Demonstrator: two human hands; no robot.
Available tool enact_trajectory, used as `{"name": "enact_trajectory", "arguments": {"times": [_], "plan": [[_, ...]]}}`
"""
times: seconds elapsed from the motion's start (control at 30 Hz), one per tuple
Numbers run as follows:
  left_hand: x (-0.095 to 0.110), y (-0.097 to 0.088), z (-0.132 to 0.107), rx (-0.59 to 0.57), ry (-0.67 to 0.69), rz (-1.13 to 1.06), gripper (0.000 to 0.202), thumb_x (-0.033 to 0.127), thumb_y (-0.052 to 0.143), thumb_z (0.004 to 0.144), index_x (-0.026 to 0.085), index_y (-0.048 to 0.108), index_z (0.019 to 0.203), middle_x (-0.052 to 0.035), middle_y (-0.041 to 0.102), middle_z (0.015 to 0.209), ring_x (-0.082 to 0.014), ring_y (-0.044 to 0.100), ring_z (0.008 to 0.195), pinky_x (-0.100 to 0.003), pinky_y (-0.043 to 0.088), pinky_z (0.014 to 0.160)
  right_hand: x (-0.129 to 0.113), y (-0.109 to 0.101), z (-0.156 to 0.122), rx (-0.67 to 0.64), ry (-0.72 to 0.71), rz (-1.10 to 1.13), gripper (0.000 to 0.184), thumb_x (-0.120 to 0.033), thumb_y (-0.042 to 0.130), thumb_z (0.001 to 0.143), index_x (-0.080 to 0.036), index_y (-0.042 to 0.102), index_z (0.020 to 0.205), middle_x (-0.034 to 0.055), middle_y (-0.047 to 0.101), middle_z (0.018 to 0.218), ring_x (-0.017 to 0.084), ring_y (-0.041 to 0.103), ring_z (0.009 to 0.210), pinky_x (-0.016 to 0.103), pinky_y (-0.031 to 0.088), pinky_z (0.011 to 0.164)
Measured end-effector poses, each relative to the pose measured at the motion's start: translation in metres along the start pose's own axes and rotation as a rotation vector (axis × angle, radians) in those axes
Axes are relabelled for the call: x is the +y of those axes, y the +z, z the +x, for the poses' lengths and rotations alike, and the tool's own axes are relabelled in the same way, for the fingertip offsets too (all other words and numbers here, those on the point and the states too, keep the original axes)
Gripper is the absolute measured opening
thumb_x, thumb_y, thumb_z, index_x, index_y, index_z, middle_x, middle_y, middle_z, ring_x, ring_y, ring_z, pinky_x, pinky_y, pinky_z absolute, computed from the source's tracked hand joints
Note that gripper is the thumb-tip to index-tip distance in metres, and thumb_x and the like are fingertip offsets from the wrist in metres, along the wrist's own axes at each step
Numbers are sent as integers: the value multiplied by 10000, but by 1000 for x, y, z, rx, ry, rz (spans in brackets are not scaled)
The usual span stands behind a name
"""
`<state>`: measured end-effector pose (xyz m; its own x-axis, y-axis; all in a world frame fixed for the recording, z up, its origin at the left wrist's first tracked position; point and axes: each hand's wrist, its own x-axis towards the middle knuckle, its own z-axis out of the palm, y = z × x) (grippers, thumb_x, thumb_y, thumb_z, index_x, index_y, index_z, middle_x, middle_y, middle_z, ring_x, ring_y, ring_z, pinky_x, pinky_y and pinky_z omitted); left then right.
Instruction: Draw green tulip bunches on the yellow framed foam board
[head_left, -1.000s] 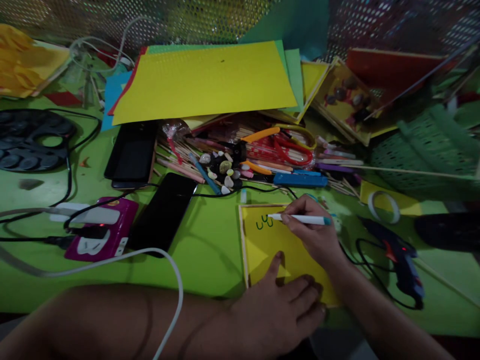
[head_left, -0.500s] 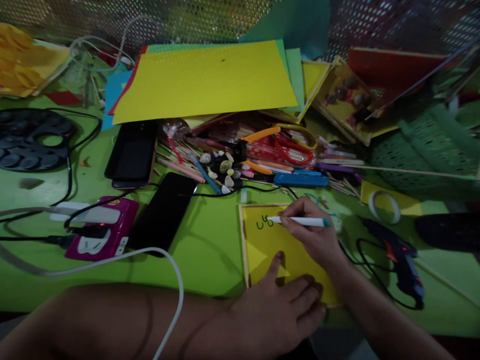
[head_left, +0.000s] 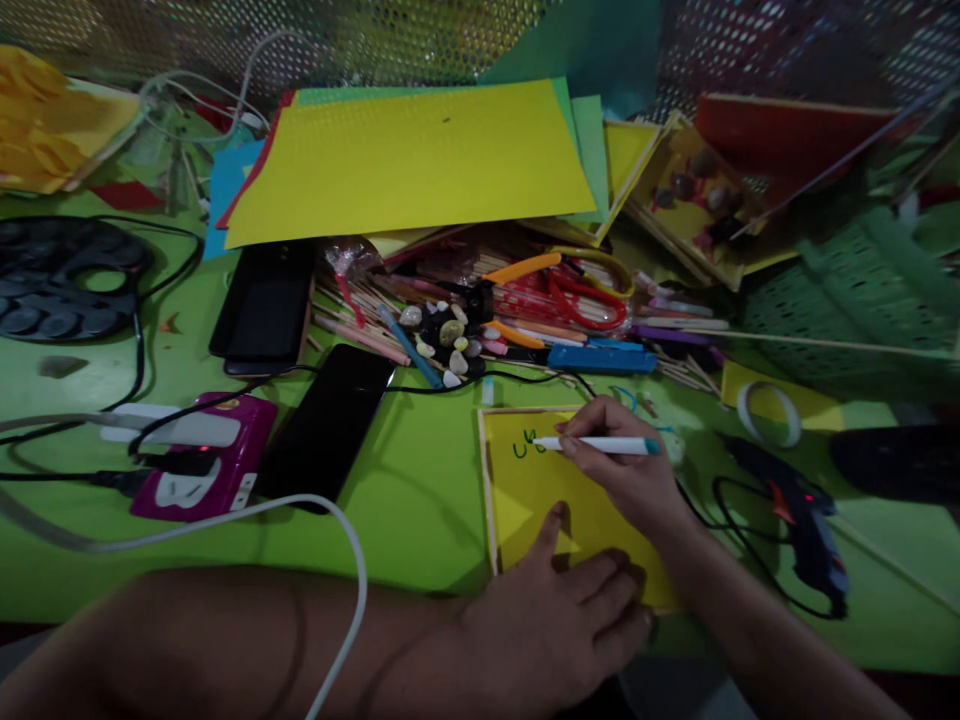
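A yellow sheet (head_left: 517,510) edged with thin wooden sticks lies on the green table. My right hand (head_left: 626,455) is closed around a white marker pen (head_left: 611,445) with a teal end. The pen's tip points left, at small green curved strokes (head_left: 521,450) near the sheet's upper left. Flat on the lower part of the sheet rests my left hand (head_left: 559,610), its fingers spread and holding nothing. A small pen cap (head_left: 488,390) is just beyond the sheet's top edge.
A black phone (head_left: 330,425) and a magenta power strip (head_left: 214,460) lie to the left. Beyond the sheet are pebbles (head_left: 450,335), scissors (head_left: 589,300) and a blue cutter (head_left: 600,357). A glue gun (head_left: 799,520) with a lit red light sits right, near a tape roll (head_left: 769,413) and a green basket (head_left: 855,300).
The pen and my right hand have shifted very slightly, with the tip a little lower and over part of the strokes. My left hand stays in place.
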<state>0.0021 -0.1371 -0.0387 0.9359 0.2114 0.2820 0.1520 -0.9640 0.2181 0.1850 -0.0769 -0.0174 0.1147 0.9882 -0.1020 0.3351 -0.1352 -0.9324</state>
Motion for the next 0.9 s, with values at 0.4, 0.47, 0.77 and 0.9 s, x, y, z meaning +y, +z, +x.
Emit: {"name": "enact_trajectory", "arguments": {"times": [0.4,0.47,0.77,0.9], "plan": [[-2,-6,0,-14,15,4,458,250,283,1108,244,563,1471,-51,565,1555,-221,479,1432,-594,400,1150,-1,1,2,35,-11,-9,158,-300,759,836,-237,623,789,-11,589,674,145,464,577,270,367,506],[-1,-2,-1,7,23,6,454,257,291,1106,234,563,1469,-58,568,1549,-230,482,1432,-615,400,1142,-1,1,1,33,-12,-28,157,-303,757,844,-237,623,792,-14,586,672,143,462,574,269,361,506],[-1,-2,1,19,10,-11,441,243,292,1111,231,571,1452,-63,573,1542,-222,486,1418,-619,409,1135,-5,3,3,30,-38,-64,155,-299,748,839,-225,623,784,-11,599,659,141,481,572,258,377,506],[0,2,0,32,15,-24,435,262,311,1105,211,561,1457,-74,572,1542,-232,484,1414,-631,406,1145,-2,2,2,17,-48,-62,156,-296,748,844,-221,623,788,-10,604,673,137,482,575,257,378,511]]}}
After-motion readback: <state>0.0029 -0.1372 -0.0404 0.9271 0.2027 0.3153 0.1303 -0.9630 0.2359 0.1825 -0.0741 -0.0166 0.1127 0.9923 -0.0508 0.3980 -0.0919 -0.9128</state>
